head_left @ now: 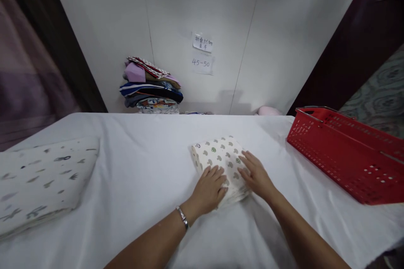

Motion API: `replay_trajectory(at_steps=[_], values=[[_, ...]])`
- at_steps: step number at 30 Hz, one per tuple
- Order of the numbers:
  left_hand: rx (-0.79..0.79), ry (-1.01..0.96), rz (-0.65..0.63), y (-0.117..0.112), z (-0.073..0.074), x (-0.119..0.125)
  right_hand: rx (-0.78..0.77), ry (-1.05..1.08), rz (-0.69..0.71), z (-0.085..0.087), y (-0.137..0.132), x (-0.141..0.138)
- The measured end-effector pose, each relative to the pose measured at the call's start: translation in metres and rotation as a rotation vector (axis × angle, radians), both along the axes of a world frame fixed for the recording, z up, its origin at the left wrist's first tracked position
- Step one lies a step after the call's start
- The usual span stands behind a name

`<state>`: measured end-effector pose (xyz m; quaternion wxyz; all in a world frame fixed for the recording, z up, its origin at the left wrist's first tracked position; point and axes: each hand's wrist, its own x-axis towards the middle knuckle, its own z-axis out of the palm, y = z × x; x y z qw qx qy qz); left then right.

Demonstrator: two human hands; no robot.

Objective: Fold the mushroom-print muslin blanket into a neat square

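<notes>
A folded white cloth with grey-green mushroom prints point(222, 153) lies near the middle of the white-covered table point(142, 168). My left hand point(208, 189) rests on its near left part, palm down, with the fingers stretched out. On the cloth's right side lies my right hand point(255, 174), fingers spread and flat against the fabric. A silver bracelet point(182, 218) circles my left wrist. The cloth's layers show along its left and near edges; my hands cover part of the top.
At the left lies a larger folded, patterned white cloth point(47, 180). A red perforated basket point(341, 155) stands at the right. Behind the table, a stack of folded fabrics point(153, 86) rises against the white wall point(202, 4), where paper notes point(202, 64) hang. A pink object point(268, 111) shows beyond the far edge.
</notes>
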<state>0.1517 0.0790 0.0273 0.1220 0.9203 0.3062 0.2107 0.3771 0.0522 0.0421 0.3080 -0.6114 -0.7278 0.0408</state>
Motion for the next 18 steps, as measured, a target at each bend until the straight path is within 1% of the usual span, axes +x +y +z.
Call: replay_trajectory(at_steps=[2,4,6,8,10,13,16,18], values=[[-0.009,0.014,0.016,-0.002,-0.004,0.002,-0.153,-0.104,-0.13,-0.011,0.011,0.016],[-0.005,0.017,0.022,-0.002,-0.007,0.002,-0.295,-0.143,-0.182,-0.023,0.015,0.026],[0.006,0.018,0.022,-0.001,-0.009,0.001,-0.344,-0.172,-0.193,-0.031,0.014,0.032],[0.014,0.021,0.02,-0.001,-0.01,0.001,-0.326,-0.226,-0.183,-0.031,0.012,0.034],[0.016,0.024,0.022,-0.001,-0.01,0.002,-0.319,-0.305,-0.159,-0.024,0.013,0.031],[0.016,0.034,0.021,-0.001,-0.01,0.003,-0.301,-0.423,-0.15,-0.004,0.025,0.017],[0.025,0.036,0.019,-0.001,-0.011,0.003,-0.232,-0.433,-0.092,0.012,0.051,-0.004],[0.03,0.035,0.017,-0.001,-0.011,0.003,-0.189,-0.406,-0.042,0.015,0.072,-0.014]])
